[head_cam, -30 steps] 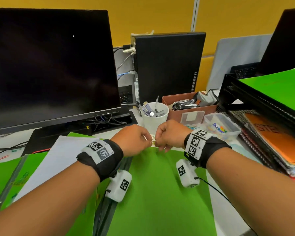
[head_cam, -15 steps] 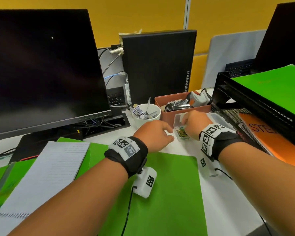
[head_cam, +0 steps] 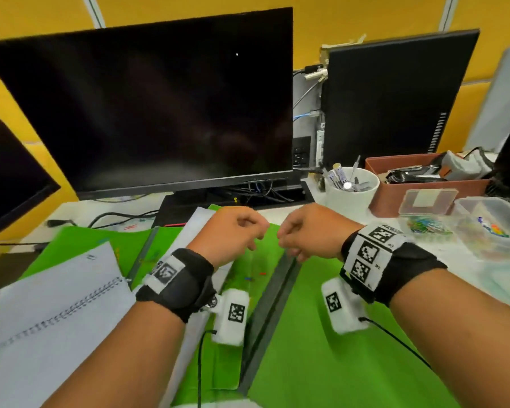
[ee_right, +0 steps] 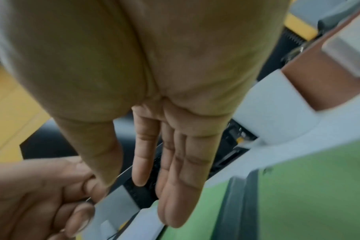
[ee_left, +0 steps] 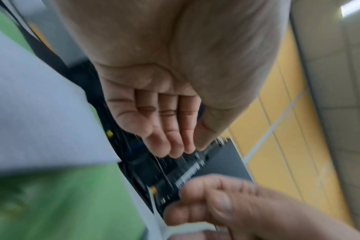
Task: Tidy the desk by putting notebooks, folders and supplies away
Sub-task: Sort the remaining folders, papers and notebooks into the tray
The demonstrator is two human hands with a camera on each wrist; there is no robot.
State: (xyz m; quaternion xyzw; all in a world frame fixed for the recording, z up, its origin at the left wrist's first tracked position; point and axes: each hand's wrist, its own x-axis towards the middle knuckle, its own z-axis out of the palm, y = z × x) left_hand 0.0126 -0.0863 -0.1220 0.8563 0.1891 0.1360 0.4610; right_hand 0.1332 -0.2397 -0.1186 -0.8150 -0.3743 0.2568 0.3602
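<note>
Green folders (head_cam: 321, 348) lie flat across the near desk, one overlapping the next, with an open spiral notebook (head_cam: 56, 304) on top at the left and small paper clips (head_cam: 253, 276) scattered between. Both hands hover just above the folders, close together. The left hand (head_cam: 230, 231) and right hand (head_cam: 309, 234) look loosely curled from above; the wrist views show relaxed fingers holding nothing. A good next step is likely pinching up the loose clips before lifting any folder, so none slide off. The clear clip box (head_cam: 427, 225) waits near the right. The monitor (head_cam: 147, 113) and white pen cup (head_cam: 351, 192) crowd the far edge; open room lies toward the body.
</note>
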